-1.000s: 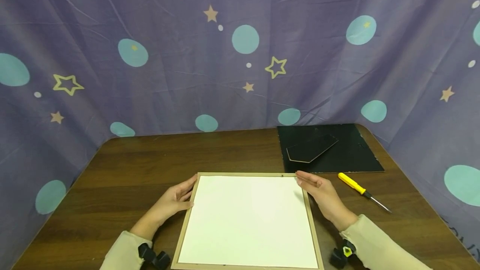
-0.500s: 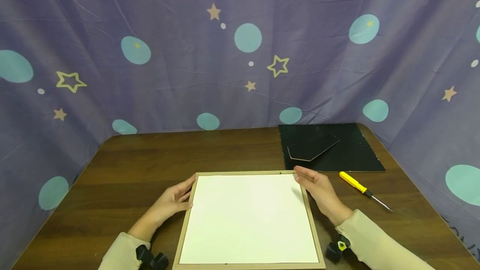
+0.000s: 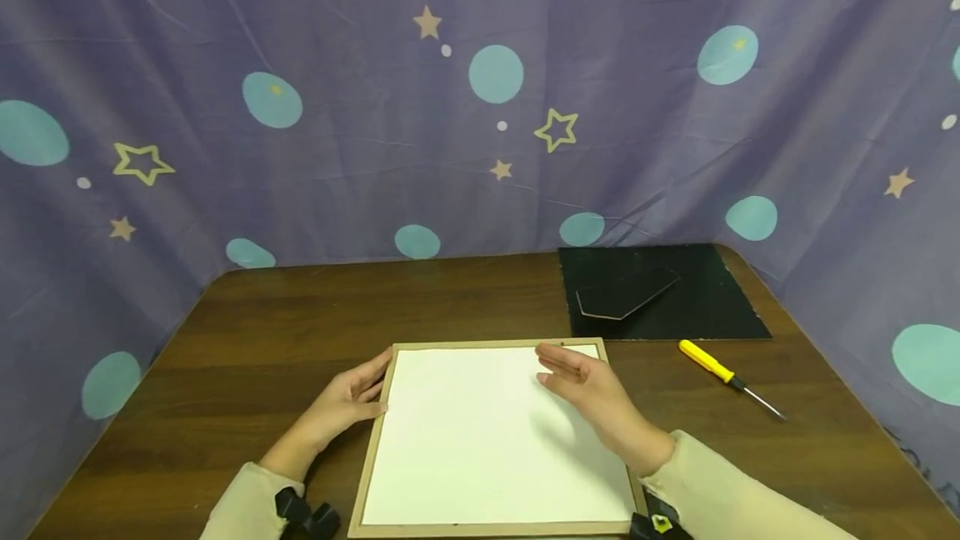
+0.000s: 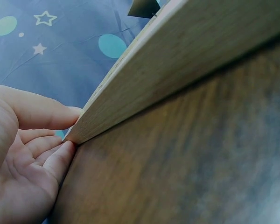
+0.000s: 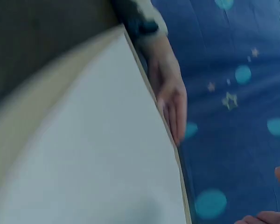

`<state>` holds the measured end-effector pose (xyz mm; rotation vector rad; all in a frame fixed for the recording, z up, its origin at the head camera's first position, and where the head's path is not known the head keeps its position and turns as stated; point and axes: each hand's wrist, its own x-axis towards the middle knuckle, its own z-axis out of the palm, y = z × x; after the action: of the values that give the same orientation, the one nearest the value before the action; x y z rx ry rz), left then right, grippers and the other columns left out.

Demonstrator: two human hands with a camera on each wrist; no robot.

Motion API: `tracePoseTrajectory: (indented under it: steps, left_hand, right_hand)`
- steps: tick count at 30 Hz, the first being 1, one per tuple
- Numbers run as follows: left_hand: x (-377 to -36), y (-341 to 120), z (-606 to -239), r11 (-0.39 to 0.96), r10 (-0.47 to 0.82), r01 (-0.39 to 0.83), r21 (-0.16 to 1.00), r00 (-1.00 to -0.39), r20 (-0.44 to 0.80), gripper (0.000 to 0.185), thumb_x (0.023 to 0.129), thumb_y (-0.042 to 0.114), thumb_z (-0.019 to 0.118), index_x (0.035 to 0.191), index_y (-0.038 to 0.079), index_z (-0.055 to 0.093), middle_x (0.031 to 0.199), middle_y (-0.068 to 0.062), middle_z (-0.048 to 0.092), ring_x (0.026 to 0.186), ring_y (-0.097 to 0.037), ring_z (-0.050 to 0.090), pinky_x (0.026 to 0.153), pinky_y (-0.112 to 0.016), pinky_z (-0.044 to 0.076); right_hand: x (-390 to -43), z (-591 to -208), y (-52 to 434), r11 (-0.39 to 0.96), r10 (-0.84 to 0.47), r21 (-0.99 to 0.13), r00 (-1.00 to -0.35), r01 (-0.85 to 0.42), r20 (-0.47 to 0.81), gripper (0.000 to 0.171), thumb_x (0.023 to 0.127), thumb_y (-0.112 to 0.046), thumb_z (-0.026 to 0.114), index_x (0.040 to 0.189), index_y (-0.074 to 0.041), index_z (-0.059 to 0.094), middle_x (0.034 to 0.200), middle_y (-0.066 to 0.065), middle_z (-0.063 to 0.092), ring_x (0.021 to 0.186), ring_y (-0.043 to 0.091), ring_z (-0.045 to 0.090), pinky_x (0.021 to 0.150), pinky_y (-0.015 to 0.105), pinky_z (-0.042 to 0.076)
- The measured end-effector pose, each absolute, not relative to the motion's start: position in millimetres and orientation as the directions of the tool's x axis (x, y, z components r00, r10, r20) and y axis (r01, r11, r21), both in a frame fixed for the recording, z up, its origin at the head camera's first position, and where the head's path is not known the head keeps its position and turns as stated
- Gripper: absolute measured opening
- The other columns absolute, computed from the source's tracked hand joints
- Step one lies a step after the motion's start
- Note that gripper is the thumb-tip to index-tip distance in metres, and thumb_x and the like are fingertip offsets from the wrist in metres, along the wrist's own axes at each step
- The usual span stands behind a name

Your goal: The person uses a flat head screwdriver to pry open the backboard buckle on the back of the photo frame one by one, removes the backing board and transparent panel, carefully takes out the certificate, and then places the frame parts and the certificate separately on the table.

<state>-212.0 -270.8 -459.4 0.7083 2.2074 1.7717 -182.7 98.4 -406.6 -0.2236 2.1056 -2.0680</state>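
A light wooden picture frame (image 3: pixel 372 448) lies flat on the brown table (image 3: pixel 300 315), filled with a white sheet (image 3: pixel 487 440). My left hand (image 3: pixel 352 400) rests against the frame's left edge near its far corner, fingers straight; the left wrist view shows its fingertips (image 4: pixel 60 154) touching the frame edge (image 4: pixel 177 65). My right hand (image 3: pixel 581 386) hovers over the sheet's far right part, fingers extended and holding nothing. In the blurred right wrist view the white sheet (image 5: pixel 84 154) and my left hand (image 5: pixel 170 93) show.
A black backing board (image 3: pixel 697 294) with a folded stand (image 3: pixel 626 292) lies at the table's far right corner. A yellow-handled screwdriver (image 3: pixel 723 375) lies to the right of the frame. Purple star-patterned cloth (image 3: pixel 480 107) surrounds the table on three sides.
My right hand has left the frame's right edge and moved leftwards over the white sheet. The left hand and the frame have stayed in place.
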Motion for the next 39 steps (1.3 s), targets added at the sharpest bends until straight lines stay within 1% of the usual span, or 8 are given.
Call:
tracePoseTrajectory:
  steps: [2, 3, 9, 13, 17, 26, 34, 39]
  left_hand:
    - [-213, -271, -460, 0.151, 0.495, 0.231, 0.961, -0.859, 0.128, 0.077, 0.083, -0.005, 0.063, 0.144, -0.013, 0.017, 0.150, -0.031, 0.012, 0.134, -0.005, 0.026, 0.101, -0.010, 0.034]
    - [-213, -271, -460, 0.149, 0.496, 0.233, 0.961, -0.858, 0.131, 0.077, 0.083, -0.005, 0.063, 0.144, -0.013, 0.017, 0.150, -0.031, 0.013, 0.135, -0.007, 0.026, 0.101, -0.011, 0.034]
    - [-214, -270, -461, 0.152, 0.498, 0.238, 0.959, -0.857, 0.133, 0.076, 0.083, -0.004, 0.063, 0.143, -0.014, 0.017, 0.150, -0.031, 0.013, 0.137, -0.026, 0.020, 0.100, -0.010, 0.034]
    - [-213, -270, -461, 0.171, 0.490, 0.225, 0.959, -0.864, 0.115, 0.077, 0.083, -0.004, 0.064, 0.144, -0.012, 0.018, 0.150, -0.029, 0.015, 0.137, -0.032, 0.019, 0.100, -0.011, 0.035]
    - [-215, -268, -459, 0.177, 0.488, 0.213, 0.961, -0.867, 0.102, 0.077, 0.084, -0.001, 0.065, 0.145, -0.010, 0.019, 0.151, -0.026, 0.016, 0.137, -0.040, 0.016, 0.100, -0.011, 0.035]
    - [-213, -271, -457, 0.183, 0.474, 0.193, 0.964, -0.876, 0.086, 0.077, 0.083, -0.002, 0.064, 0.145, -0.010, 0.019, 0.152, -0.026, 0.015, 0.137, -0.041, 0.015, 0.099, -0.009, 0.035]
    - [-214, -272, -459, 0.195, 0.471, 0.182, 0.964, -0.879, 0.071, 0.078, 0.083, -0.001, 0.065, 0.146, -0.008, 0.019, 0.153, -0.025, 0.015, 0.137, -0.041, 0.017, 0.099, -0.009, 0.035]
    - [-214, -273, -460, 0.195, 0.477, 0.192, 0.962, -0.875, 0.078, 0.078, 0.083, -0.001, 0.065, 0.146, -0.009, 0.019, 0.152, -0.025, 0.015, 0.137, -0.042, 0.017, 0.099, -0.009, 0.035]
  right_hand:
    - [-177, -405, 84, 0.011, -0.256, -1.000, -0.967, 0.016, -0.018, 0.050, 0.088, -0.007, 0.063, 0.132, 0.009, 0.047, 0.137, 0.024, 0.047, 0.128, 0.034, 0.045, 0.101, 0.031, 0.043]
    - [-173, -404, 77, 0.007, -0.268, -1.000, -0.963, 0.014, -0.015, 0.050, 0.088, -0.008, 0.063, 0.132, 0.009, 0.047, 0.137, 0.024, 0.047, 0.128, 0.034, 0.045, 0.101, 0.032, 0.043]
    - [-155, -408, 37, -0.009, -0.373, -1.000, -0.928, 0.011, -0.007, 0.052, 0.089, -0.014, 0.064, 0.132, 0.010, 0.046, 0.137, 0.025, 0.046, 0.128, 0.037, 0.044, 0.106, 0.042, 0.038]
    - [-144, -413, 12, -0.006, -0.448, -1.000, -0.894, 0.013, -0.009, 0.053, 0.088, -0.013, 0.064, 0.132, 0.010, 0.046, 0.137, 0.023, 0.047, 0.128, 0.036, 0.044, 0.107, 0.048, 0.036]
    - [-136, -416, -11, 0.017, -0.488, -1.000, -0.873, -0.006, -0.003, 0.053, 0.088, -0.014, 0.064, 0.133, 0.008, 0.046, 0.138, 0.020, 0.048, 0.128, 0.034, 0.045, 0.105, 0.049, 0.038]
    - [-119, -426, -44, 0.134, -0.508, -0.989, -0.861, -0.061, -0.016, 0.066, 0.082, -0.023, 0.071, 0.136, 0.004, 0.044, 0.141, 0.015, 0.045, 0.131, 0.031, 0.040, 0.107, 0.047, 0.034]
    - [-117, -439, -55, 0.201, -0.478, -0.971, -0.878, -0.132, 0.020, 0.067, 0.080, -0.024, 0.072, 0.136, 0.002, 0.045, 0.142, 0.013, 0.045, 0.132, 0.029, 0.040, 0.108, 0.045, 0.035]
    - [-116, -443, -59, 0.248, -0.507, -0.951, -0.862, -0.183, 0.034, 0.068, 0.080, -0.025, 0.074, 0.136, 0.001, 0.045, 0.142, 0.012, 0.045, 0.131, 0.027, 0.041, 0.107, 0.043, 0.038]
